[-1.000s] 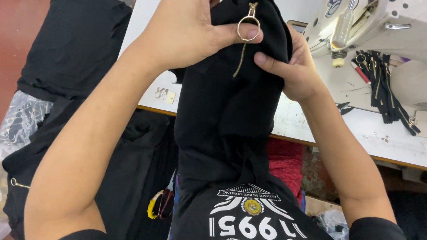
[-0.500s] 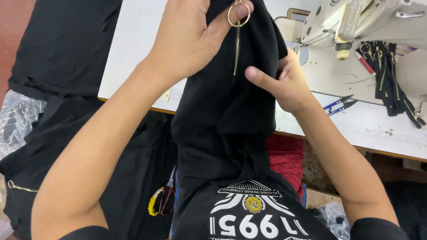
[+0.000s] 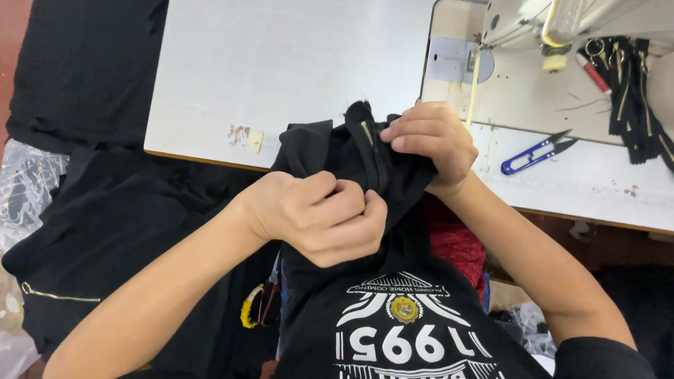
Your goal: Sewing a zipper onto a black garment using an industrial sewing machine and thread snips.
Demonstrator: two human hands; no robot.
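Observation:
Both my hands grip a bunched piece of black fabric with a gold zipper sewn into it, held just above my lap at the table's front edge. My left hand is closed in a fist on the lower part of the fabric. My right hand clamps the top fold from the right, fingers curled over it. Only a short strip of the zipper shows between the two hands; the ring pull is hidden.
A white sewing machine stands at the back right of the white table. Blue thread snips lie right of my hands. A bundle of black zippers is at the far right. Black garments pile up on the left.
Both hands have come down from the raised position toward my lap. The fabric, stretched upright before, is now bunched between them, and the gold ring pull is out of sight.

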